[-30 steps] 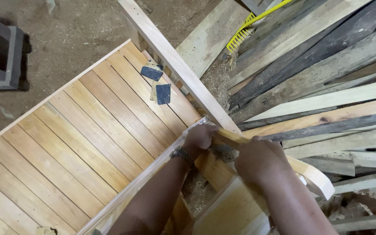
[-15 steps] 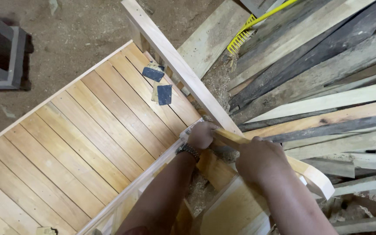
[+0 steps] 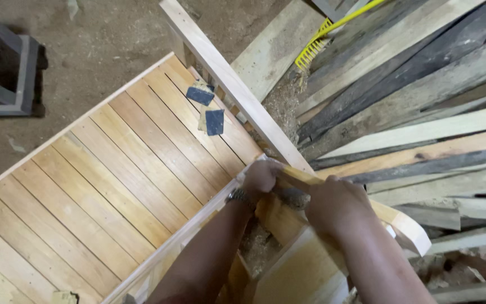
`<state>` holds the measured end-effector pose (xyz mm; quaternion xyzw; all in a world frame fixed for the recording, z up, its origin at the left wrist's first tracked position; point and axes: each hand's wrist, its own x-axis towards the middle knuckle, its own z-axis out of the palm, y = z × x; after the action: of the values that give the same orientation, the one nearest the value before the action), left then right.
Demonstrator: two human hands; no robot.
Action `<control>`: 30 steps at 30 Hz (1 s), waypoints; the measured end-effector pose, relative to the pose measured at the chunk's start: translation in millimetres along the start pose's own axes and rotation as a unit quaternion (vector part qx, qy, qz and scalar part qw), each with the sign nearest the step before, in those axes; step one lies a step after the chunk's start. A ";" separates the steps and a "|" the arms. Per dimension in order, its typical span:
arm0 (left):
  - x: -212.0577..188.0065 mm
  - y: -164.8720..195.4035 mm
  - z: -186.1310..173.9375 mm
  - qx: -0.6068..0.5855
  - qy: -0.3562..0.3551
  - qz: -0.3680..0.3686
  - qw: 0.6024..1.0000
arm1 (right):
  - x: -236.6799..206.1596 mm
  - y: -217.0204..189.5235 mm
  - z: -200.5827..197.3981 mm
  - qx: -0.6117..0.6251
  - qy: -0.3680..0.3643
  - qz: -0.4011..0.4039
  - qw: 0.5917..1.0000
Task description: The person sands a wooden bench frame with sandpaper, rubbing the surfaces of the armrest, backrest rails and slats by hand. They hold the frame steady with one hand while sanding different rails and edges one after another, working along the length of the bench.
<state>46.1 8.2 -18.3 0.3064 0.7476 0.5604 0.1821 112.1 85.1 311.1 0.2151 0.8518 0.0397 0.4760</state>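
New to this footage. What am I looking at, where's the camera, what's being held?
There is no machine here, just a person's two bare hands filmed from a camera worn on their head, looking down. The left hand, with a wristwatch, and the right hand both grip a curved pale wooden armrest at the corner of a slatted wooden bench seat. Two dark sandpaper pieces lie on the slats. To the right is a stack of rough planks and a yellow rake; sawdust covers the floor.

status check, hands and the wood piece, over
Left hand and right hand both gripping the curved wooden armrest. Sandpaper scraps lie apart on slats.
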 end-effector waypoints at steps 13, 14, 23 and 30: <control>-1.7 5.2 1.2 0.110 -0.015 -0.029 0.993 | 4.9 1.6 3.6 -0.029 0.029 -0.028 0.999; -3.2 6.0 1.5 0.104 0.000 -0.016 0.994 | 3.7 0.8 3.4 -0.028 0.035 -0.026 0.999; 3.3 8.4 -16.5 0.132 -0.038 -0.027 0.990 | -4.7 1.7 0.7 0.004 0.058 -0.028 0.998; -4.9 19.8 -10.8 0.081 -0.065 -0.057 0.993 | 1.5 2.5 5.0 -0.016 0.013 -0.011 1.000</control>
<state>48.2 0.8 3.4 0.3129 0.7934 0.4657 0.2360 116.4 87.3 307.8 0.1978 0.8594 0.0508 0.4687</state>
